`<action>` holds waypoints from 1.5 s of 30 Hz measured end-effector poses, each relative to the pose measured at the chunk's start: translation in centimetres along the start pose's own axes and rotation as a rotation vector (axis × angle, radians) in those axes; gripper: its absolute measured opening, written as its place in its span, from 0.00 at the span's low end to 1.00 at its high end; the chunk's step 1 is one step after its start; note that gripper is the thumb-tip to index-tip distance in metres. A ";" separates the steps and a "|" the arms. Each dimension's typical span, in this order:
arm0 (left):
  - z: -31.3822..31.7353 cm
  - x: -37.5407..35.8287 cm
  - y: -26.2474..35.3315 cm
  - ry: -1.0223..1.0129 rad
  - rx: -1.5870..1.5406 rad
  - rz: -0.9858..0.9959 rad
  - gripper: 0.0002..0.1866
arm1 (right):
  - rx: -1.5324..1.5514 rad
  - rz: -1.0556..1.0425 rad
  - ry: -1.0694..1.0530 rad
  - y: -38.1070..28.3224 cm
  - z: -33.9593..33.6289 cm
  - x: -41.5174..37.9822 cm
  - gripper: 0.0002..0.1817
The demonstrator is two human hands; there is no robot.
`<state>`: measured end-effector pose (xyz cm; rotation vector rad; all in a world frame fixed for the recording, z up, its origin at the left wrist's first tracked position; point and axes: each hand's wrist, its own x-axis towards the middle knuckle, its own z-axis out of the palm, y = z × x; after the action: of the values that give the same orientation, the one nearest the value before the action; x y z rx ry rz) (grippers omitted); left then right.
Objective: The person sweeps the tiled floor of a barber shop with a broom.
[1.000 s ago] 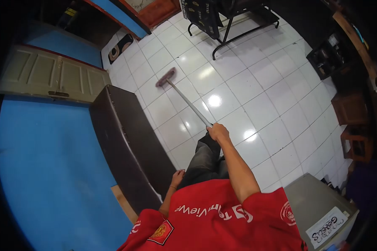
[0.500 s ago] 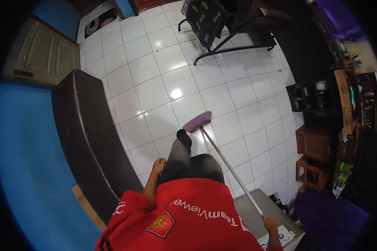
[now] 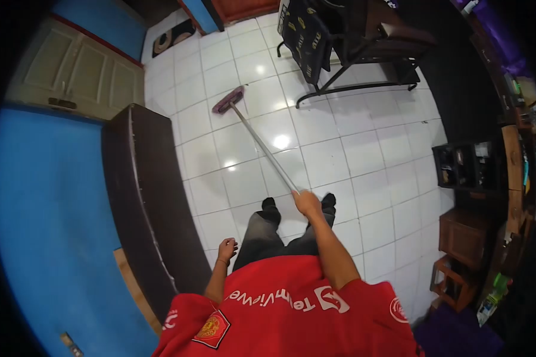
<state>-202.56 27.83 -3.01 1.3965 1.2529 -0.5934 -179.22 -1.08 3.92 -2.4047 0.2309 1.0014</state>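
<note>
A broom with a purple head reaches forward over the white floor tiles. Its pale, straight handle slants back to my right hand, whose fingers wrap round the upper end in front of my legs. The broom head is on the floor, short of the dark chair frame. At my left thigh hangs my left hand, apart from the broom, fingers curled in with nothing visible in them.
A long dark brown padded piece of furniture runs along the left, beside the blue wall. A folding chair with a dark cloth stands ahead right. Shelves and a small wooden cabinet line the right. A patterned mat lies far left.
My right hand has swung from the right side to in front of me, carrying the broom. Its head has moved forward and left across the tiles. Both feet now show.
</note>
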 end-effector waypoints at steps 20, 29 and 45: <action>13.7 -4.0 -4.4 0.223 -0.019 0.211 0.17 | -0.237 0.479 -0.313 49.3 -6.3 -26.6 0.35; 14.5 -2.6 -9.3 0.222 -0.153 0.231 0.18 | -0.122 -0.151 -0.109 24.7 -6.6 9.5 0.43; 15.5 -4.0 -8.1 0.225 0.027 0.297 0.17 | -0.270 0.411 -0.333 52.2 -7.0 -17.9 0.32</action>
<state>-206.66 10.77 -6.69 1.6695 1.1832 -0.2555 -205.57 -49.90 -0.24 -2.4248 0.5091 1.6953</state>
